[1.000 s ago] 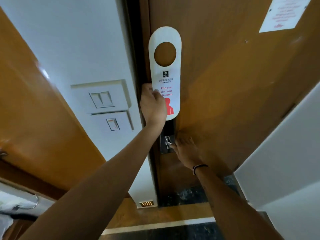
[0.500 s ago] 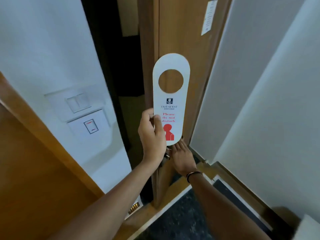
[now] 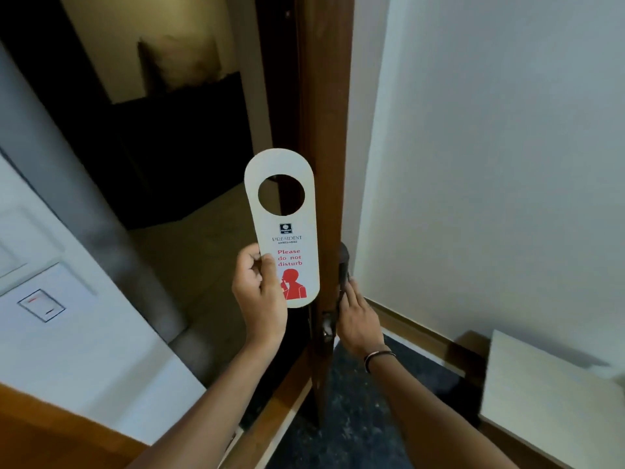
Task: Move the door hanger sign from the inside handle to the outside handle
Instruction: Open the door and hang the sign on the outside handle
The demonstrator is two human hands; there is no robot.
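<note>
A white "Please do not disturb" door hanger sign (image 3: 282, 228) with a round hole at its top is held upright in my left hand (image 3: 258, 292), pinched at its lower left edge. It hovers just left of the wooden door (image 3: 326, 164), which stands open and is seen edge-on. My right hand (image 3: 353, 316) grips the dark inside handle (image 3: 344, 265) on the door's right face. The outside handle is hidden behind the door edge.
A dim corridor with dark furniture (image 3: 189, 137) lies beyond the doorway. A white wall (image 3: 490, 164) stands right of the door, with a wooden skirting along a dark carpet (image 3: 355, 418). A wall switch panel (image 3: 40, 304) sits at the left.
The door has swung from shut to wide open, now edge-on. The sign stays in my left hand, and the corridor has come into view.
</note>
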